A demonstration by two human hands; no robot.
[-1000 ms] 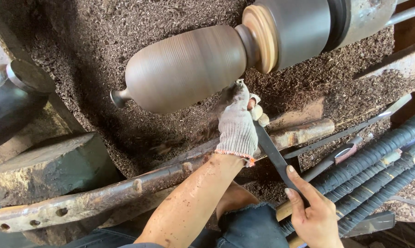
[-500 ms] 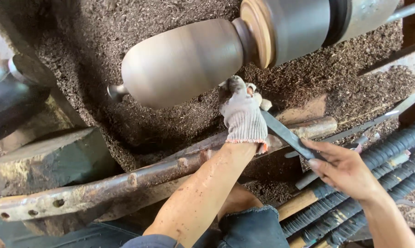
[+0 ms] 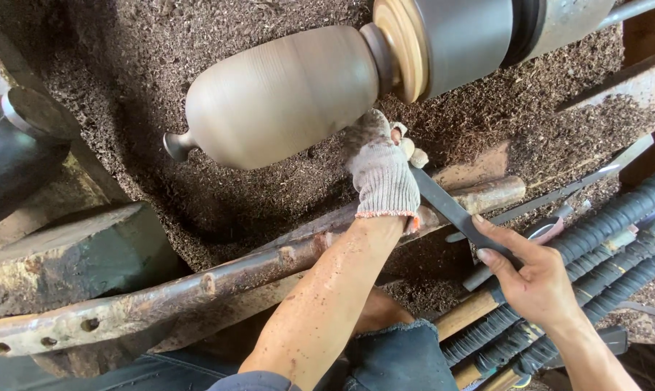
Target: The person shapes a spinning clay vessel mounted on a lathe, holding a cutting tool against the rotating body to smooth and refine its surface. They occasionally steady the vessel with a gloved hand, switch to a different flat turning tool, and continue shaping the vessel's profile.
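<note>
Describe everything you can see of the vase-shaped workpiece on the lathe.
The workpiece is a smooth grey-brown wooden vase form, lying horizontal. Its wide end joins a pale wooden disc on the chuck; its narrow end tapers to a small knob at the left. Fine rings line its surface. The gloved left hand sits just under it; shavings lie behind.

bright, even daylight falls from above and slightly to the right, so the pale wooden vase (image 3: 284, 94) throws a dark soft shadow onto the sawdust (image 3: 197, 43) at upper left. the vase surface is smeared smooth by motion blur, with a mild sheen along its top. the gloved left hand (image 3: 381, 177) and bare right hand (image 3: 534, 279) are sharp. straight edges bow slightly near the corners
</note>
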